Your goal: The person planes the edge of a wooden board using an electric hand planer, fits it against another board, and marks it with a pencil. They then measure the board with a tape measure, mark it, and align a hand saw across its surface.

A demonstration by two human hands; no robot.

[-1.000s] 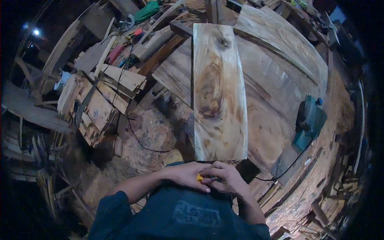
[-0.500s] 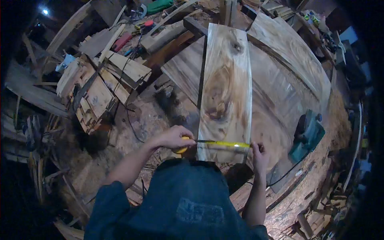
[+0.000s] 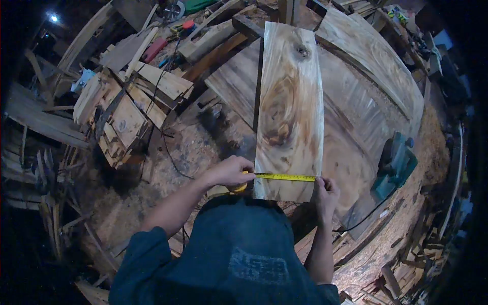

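Note:
A long pale board [image 3: 288,112] with brown knots and grain lies lengthwise in front of me. Across its near end stretches a yellow tape measure [image 3: 285,177]. My left hand [image 3: 233,172] is closed on the tape's case at the board's left edge, the case partly hidden under the fingers. At the right edge, my right hand [image 3: 328,189] pinches the free end of the tape between thumb and finger.
A green power planer [image 3: 395,166] with a cord rests on the right. Stacked wood offcuts [image 3: 122,119] stand at the left. Another wide slab [image 3: 373,63] lies at the back right. Sawdust covers the ground.
Since a second ago my hands have moved apart, drawing the tape out across the board. In the last half second the tape has moved slightly away from me and lies flatter.

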